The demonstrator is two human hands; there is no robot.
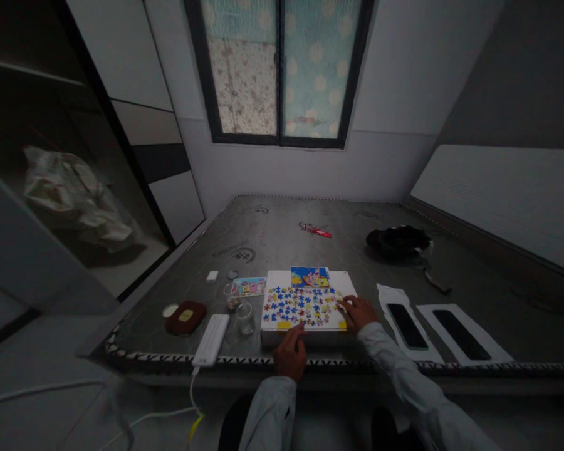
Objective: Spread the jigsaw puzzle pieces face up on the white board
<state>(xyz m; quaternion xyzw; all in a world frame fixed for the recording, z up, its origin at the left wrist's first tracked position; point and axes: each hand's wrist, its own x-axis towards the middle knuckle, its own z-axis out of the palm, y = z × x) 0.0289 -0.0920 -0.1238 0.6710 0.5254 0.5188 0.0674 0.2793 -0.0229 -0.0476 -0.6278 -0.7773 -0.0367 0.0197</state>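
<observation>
A white board lies on the grey mattress surface in front of me. Several loose blue, yellow and red puzzle pieces are spread over it, with an assembled cartoon section at its far edge. My left hand rests at the board's near edge, fingers curled, one fingertip touching the pieces. My right hand lies on the board's right near corner, fingers bent down onto the pieces. Whether either hand pinches a piece is too small to tell.
Left of the board: a small picture card, two clear glasses, a white power bank with cable, a brown case. Two phones lie on white paper at right. A dark bundle and red wrapper lie farther back.
</observation>
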